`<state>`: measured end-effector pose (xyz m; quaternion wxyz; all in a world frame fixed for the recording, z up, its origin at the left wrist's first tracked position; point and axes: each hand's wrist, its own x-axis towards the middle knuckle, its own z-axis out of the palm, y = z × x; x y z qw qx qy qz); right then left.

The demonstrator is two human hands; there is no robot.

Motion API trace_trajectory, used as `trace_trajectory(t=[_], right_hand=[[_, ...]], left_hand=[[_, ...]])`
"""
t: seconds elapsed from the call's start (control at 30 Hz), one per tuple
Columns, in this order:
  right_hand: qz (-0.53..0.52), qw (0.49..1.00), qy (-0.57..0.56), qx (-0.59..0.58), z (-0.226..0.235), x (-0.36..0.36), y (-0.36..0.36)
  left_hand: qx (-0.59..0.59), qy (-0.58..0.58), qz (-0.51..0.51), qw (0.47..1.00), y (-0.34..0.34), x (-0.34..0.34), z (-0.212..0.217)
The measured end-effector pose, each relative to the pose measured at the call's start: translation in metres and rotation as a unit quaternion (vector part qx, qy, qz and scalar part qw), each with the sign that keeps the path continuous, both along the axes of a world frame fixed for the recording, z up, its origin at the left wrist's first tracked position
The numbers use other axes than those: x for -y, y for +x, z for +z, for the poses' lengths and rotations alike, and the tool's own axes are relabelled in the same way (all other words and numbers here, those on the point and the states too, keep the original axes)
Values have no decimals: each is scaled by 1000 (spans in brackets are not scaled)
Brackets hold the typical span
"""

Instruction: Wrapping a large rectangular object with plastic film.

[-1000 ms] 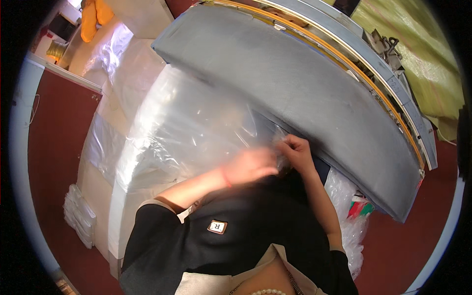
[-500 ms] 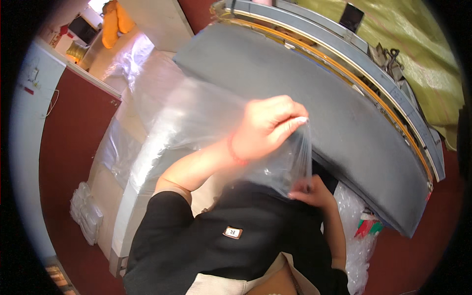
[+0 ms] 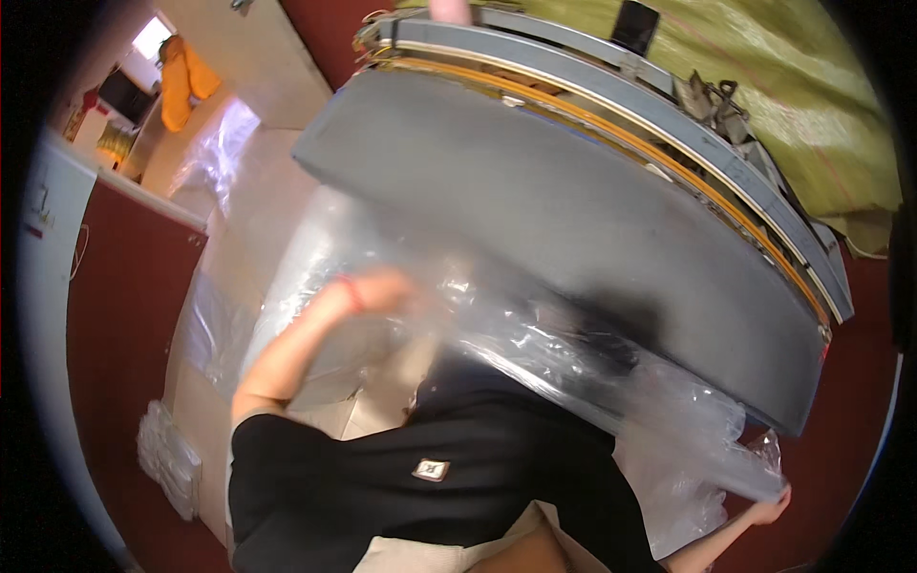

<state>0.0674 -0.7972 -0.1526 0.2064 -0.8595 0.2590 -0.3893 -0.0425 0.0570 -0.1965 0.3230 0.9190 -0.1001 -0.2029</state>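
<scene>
A length of clear plastic film (image 3: 535, 339) stretches across my front, from the pale bench on the left to the lower right. Its far right end is pinched in the fingers of my right hand (image 3: 769, 506), held out low beside my body. My left hand (image 3: 387, 291), with a red band at the wrist, is over the film's left part. Motion smears its fingers, so whether it grips the film is unclear. Along the film's far side lies a long grey worktop (image 3: 535, 181).
Beyond the worktop runs a metal frame (image 3: 592, 57) with an orange strip; scissors (image 3: 729, 95) and a black phone-like object (image 3: 634, 27) lie there. Yellow-green woven sheeting (image 3: 793, 105) covers the far right. More clear plastic (image 3: 673, 458) hangs at lower right. Folded plastic (image 3: 167, 458) sits at left.
My right hand has swung outward to the lower right, drawing the film out across my front. The left hand has moved left and down from its raised place. The view has shifted slightly.
</scene>
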Motion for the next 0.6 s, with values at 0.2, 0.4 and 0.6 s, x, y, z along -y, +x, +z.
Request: trace_trajectory(t=[0.2, 0.4, 0.6], right_hand=[[389, 906, -32, -164, 10, -92, 84], [420, 898, 10, -131, 11, -216, 136], [472, 810, 105, -331, 42, -202, 155]], left_hand=[[260, 308, 435, 805, 7, -240, 134], [666, 34, 496, 556, 128, -215, 167], [174, 222, 444, 850, 177, -151, 27]])
